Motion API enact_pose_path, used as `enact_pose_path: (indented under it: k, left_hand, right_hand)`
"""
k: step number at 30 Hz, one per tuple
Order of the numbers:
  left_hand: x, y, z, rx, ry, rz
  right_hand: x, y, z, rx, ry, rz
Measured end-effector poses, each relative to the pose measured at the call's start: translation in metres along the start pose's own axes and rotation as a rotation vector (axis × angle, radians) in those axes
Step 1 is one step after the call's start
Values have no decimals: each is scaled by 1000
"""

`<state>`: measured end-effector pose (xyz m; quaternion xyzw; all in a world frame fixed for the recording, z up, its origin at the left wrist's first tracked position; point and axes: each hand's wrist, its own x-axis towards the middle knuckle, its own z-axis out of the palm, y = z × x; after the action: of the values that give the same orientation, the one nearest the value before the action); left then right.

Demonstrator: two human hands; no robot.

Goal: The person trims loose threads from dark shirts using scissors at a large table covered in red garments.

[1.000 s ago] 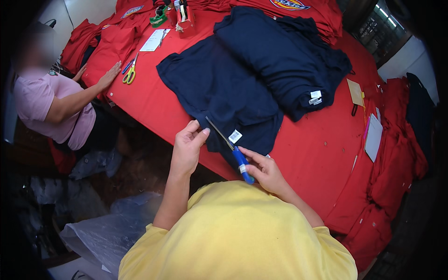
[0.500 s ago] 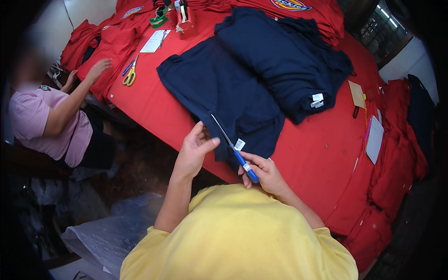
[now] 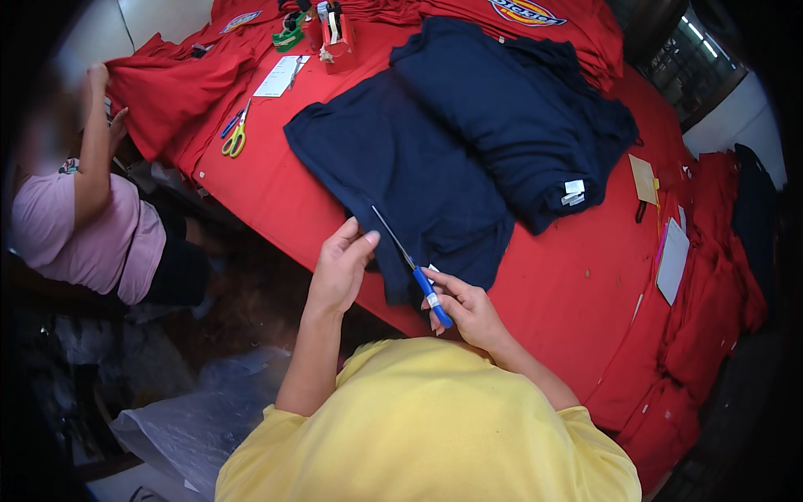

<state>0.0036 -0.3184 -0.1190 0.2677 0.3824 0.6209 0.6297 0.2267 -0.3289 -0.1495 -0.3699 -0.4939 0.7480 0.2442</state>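
Observation:
My left hand (image 3: 336, 272) is closed at the near left edge of a navy garment (image 3: 393, 151), its thumb and fingers pinching the cloth there. In my right hand (image 3: 468, 314) are blue-handled scissors (image 3: 432, 298), seen nearly edge-on. Their narrow metal blades point up and left over the garment's near edge, close to my left fingertips. A small white label (image 3: 431, 272) shows partly behind the scissors. Against the garment's right side lies a folded navy pile (image 3: 519, 117) with white tags (image 3: 573, 192).
Red cloth covers the table (image 3: 569, 293). Yellow-handled scissors (image 3: 235, 142), a paper sheet (image 3: 281, 76) and a red tape dispenser (image 3: 338, 48) lie beyond. A white pad (image 3: 672, 261) and red garments (image 3: 711, 276) are rightward. A co-worker (image 3: 92, 217) lifts red cloth at left.
My left thumb has come nearer the fingers, and the scissors have shifted slightly left. At the left, the co-worker has raised an arm and pulled red cloth up.

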Motion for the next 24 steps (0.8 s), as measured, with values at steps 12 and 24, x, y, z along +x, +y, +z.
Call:
enact_pose_path:
  k: [12, 24]
  left_hand:
    - [11, 4, -7, 159, -63, -11]
    - [34, 12, -21, 256, -119, -5]
  right_hand:
    - [20, -6, -1, -38, 15, -46]
    - [51, -10, 1, -30, 11, -203]
